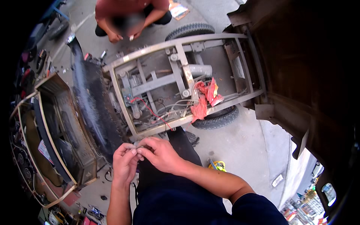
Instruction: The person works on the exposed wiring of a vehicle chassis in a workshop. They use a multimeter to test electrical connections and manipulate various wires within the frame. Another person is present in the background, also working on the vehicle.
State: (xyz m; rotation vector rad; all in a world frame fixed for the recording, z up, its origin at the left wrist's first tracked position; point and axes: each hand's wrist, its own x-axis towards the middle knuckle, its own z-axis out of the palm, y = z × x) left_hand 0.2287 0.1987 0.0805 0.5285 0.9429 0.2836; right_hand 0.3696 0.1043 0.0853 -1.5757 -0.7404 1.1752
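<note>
My left hand (126,160) and my right hand (162,154) meet in front of me, thumbs and fingertips pinched together. Whatever small thing sits between them is too hidden to name. Just beyond my fingers runs the near rail of a bare metal vehicle frame (157,130). A thin red wire (150,109) stretches over the frame's near left corner, and paler cables (176,106) lie along the inside of the rail. Crumpled red cloth or plastic (200,108) is draped over the frame further right.
A person in a red shirt (157,4) crouches across the frame, hands close together. Tyres (215,122) flank the frame. A long black seat (93,105) and a cab section (80,150) stand left. A large dark raised panel (300,67) fills the right. Tools (48,67) litter the floor.
</note>
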